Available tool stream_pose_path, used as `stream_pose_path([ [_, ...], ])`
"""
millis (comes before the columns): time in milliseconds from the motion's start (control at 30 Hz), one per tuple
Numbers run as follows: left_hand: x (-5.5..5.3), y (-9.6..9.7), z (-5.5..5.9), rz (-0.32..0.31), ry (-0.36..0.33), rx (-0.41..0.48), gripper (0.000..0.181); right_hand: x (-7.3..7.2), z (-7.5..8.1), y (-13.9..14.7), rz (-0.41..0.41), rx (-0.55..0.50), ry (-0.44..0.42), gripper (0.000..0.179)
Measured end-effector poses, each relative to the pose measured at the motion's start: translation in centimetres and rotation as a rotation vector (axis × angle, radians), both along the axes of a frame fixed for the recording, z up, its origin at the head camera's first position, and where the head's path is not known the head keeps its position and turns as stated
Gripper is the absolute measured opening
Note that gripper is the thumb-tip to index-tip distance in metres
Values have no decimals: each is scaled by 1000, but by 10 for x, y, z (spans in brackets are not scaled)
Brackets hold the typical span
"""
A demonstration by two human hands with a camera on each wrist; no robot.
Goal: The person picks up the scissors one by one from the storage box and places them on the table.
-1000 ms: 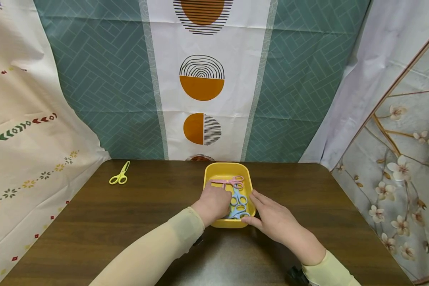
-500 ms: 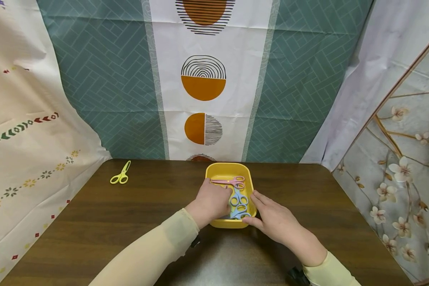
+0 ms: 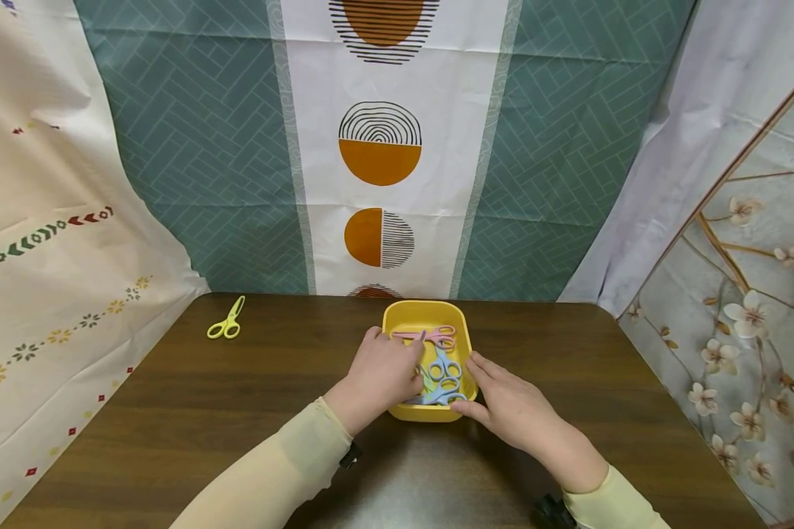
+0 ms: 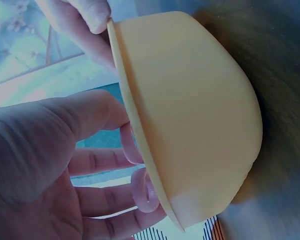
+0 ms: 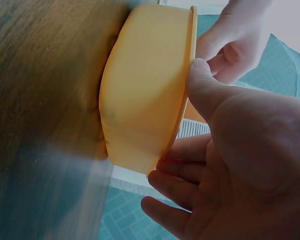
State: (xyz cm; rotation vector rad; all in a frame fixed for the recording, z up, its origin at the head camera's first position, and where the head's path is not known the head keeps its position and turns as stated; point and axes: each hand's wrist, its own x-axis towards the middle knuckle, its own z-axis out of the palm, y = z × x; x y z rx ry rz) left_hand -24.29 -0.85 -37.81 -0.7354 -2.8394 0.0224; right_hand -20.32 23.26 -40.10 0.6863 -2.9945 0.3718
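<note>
A yellow plastic bin [image 3: 460, 312] holds several pairs of scissors. Inside it lie pink scissors [image 3: 445, 338] toward the back and blue scissors [image 3: 444, 389] toward the front right. My left hand [image 3: 380, 369] reaches over the left rim and pinches another pair of pink scissors [image 4: 146, 192], whose loops show between thumb and fingers in the left wrist view. My right hand [image 3: 516, 404] rests against the bin's front right corner, thumb on the near rim and fairly straight fingers along the right side. Part of the bin's left interior is hidden behind my left hand.
Yellow-green scissors [image 3: 226, 323] lie by themselves at the back left of the brown wooden table [image 3: 271, 382]. A patterned curtain [image 3: 238, 147] hangs right behind the table's far edge, and cloths hang at both sides.
My left hand has shifted slightly back and left and turned, baring more of the blue scissors, while a slim tip now sticks up at its fingers. My right hand stays put.
</note>
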Motion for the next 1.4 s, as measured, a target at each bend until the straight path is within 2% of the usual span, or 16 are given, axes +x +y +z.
stream_pose_path([
  [133, 4, -5, 2, 4, 6, 30, 55, 0, 0, 1, -2, 0, 2, 86],
  [200, 6, -9, 2, -2, 20, 46, 48, 0, -1, 1, -1, -1, 2, 86],
  [400, 12, -26, -1, -35, 130, 107, 30, 0, -1, 1, 8, -4, -1, 86],
  [533, 14, -38, -3, -40, 187, 140, 28, 0, 1, -1, 9, -2, -3, 86],
  [733, 15, -51, -5, -18, 199, 158, 29, 1, 2, -2, 5, -2, -7, 87],
  [967, 16, -63, -9, -54, 264, 212, 16, 0, 1, -1, 1, -4, -16, 88],
  [1267, 18, -72, -13, -66, 312, 247, 19, 1, 1, -1, -2, -1, -19, 88],
  [1400, 19, -75, -13, -54, 305, 250, 20, 1, 1, -2, -2, -3, -18, 88],
])
